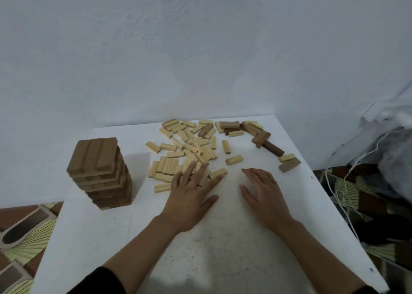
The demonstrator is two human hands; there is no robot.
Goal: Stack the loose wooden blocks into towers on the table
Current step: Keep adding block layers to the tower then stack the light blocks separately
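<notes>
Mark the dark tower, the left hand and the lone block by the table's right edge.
dark tower (100, 171): head view, side face, midway up.
left hand (191, 194): head view, back of hand.
lone block (289, 165): head view, its middle.

Illumination: dim, cool, diffuse.
Shadow: soft, cast right of the tall brown wooden block tower (100, 173) on the white square table (223, 249).
Focus: my left hand (191, 195) slightly blurred.
Edges: wide-angle bending at the borders.

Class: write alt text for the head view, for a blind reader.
A left hand touches scattered pale blocks on a white table; the right hand is open beside it. A tower of darker blocks stands at left.
</notes>
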